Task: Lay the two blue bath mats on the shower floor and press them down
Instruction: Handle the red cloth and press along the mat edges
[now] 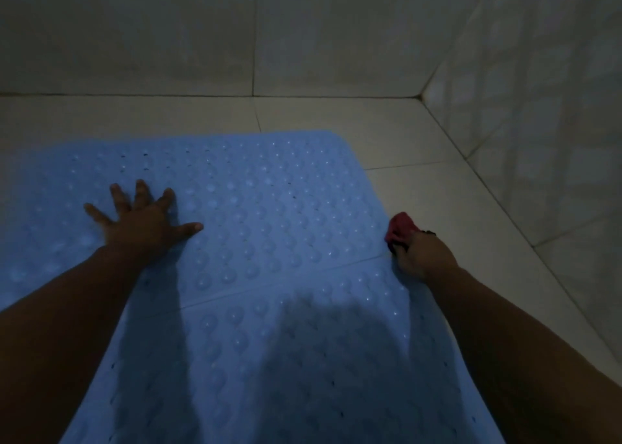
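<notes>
Two translucent blue rubber bath mats, the far mat (255,208) and the near mat (286,359), lie edge to edge on the pale tiled shower floor (420,147), close to the corner. The left hand (141,221) rests flat on the far mat, fingers spread, apparently to seat its suction cups. The right hand (424,258), at the seam's right end, clutches a crumpled red cloth (400,226), perhaps to steady that edge.

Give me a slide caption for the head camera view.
Left hand presses flat on blue bubbled bath mat; right hand grips a red cloth.
</notes>
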